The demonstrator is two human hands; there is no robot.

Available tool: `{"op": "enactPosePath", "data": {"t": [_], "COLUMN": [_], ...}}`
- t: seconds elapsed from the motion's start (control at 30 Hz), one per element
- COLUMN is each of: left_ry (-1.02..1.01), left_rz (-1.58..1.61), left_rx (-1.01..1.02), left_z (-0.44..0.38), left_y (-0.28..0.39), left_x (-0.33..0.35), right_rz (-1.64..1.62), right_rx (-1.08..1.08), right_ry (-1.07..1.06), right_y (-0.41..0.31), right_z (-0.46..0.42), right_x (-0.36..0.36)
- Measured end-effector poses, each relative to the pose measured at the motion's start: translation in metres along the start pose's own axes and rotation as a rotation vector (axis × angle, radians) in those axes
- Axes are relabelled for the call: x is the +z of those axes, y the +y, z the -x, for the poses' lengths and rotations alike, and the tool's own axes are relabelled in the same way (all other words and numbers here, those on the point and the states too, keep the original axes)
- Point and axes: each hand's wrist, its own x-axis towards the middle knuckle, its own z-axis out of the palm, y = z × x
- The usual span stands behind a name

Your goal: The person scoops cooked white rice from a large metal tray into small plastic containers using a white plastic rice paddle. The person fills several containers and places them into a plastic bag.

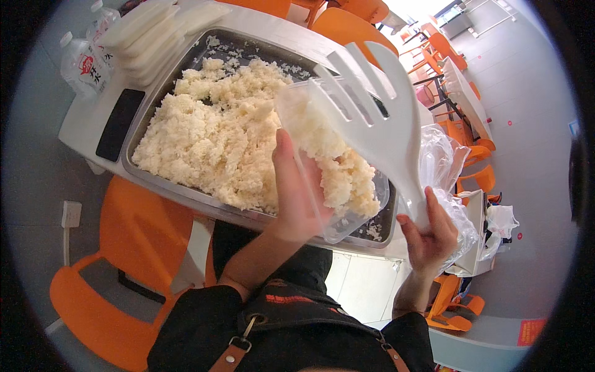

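Note:
My left hand [297, 190] grips a clear plastic container [341, 232] from its near side and underneath, tilting it above the tray. Cooked rice [348, 181] fills much of the container. In my right hand [430, 237] is the handle of a large white slotted spatula [386, 116], its prongs pointing up and away over the container. Below and to the left lies a metal tray [209, 197] heaped with more cooked rice [214, 135]. Grains cling to the tray's bare far corner. The spatula hides part of the container's far side.
Stacked pale plastic lids or containers [144, 42] and two plastic water bottles [86, 65] stand at the table's left end, near a black panel [121, 123]. Clear plastic bags [439, 162] lie on the right. An orange chair [139, 228] is close at the lower left.

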Motion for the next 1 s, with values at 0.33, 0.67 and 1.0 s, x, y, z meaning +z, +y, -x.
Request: {"op": "enactPosePath", "data": {"t": [0.33, 0.67, 1.0], "left_ry": [-0.075, -0.006, -0.080], "left_rz": [-0.023, -0.062, -0.093], "left_rx": [0.053, 0.123, 0.136], "left_z": [0.002, 0.009, 0.004], "left_y": [0.004, -0.006, -0.008], "left_x": [-0.008, -0.008, -0.011], "right_rz": [-0.065, -0.382, -0.482], "right_rx": [-0.015, 0.311, 0.381], "right_ry": [-0.027, -0.168, -0.012], "right_y": [0.007, -0.004, 0.010], "right_z": [0.009, 0.022, 0.026], "right_x": [-0.003, 0.010, 0.014]}}
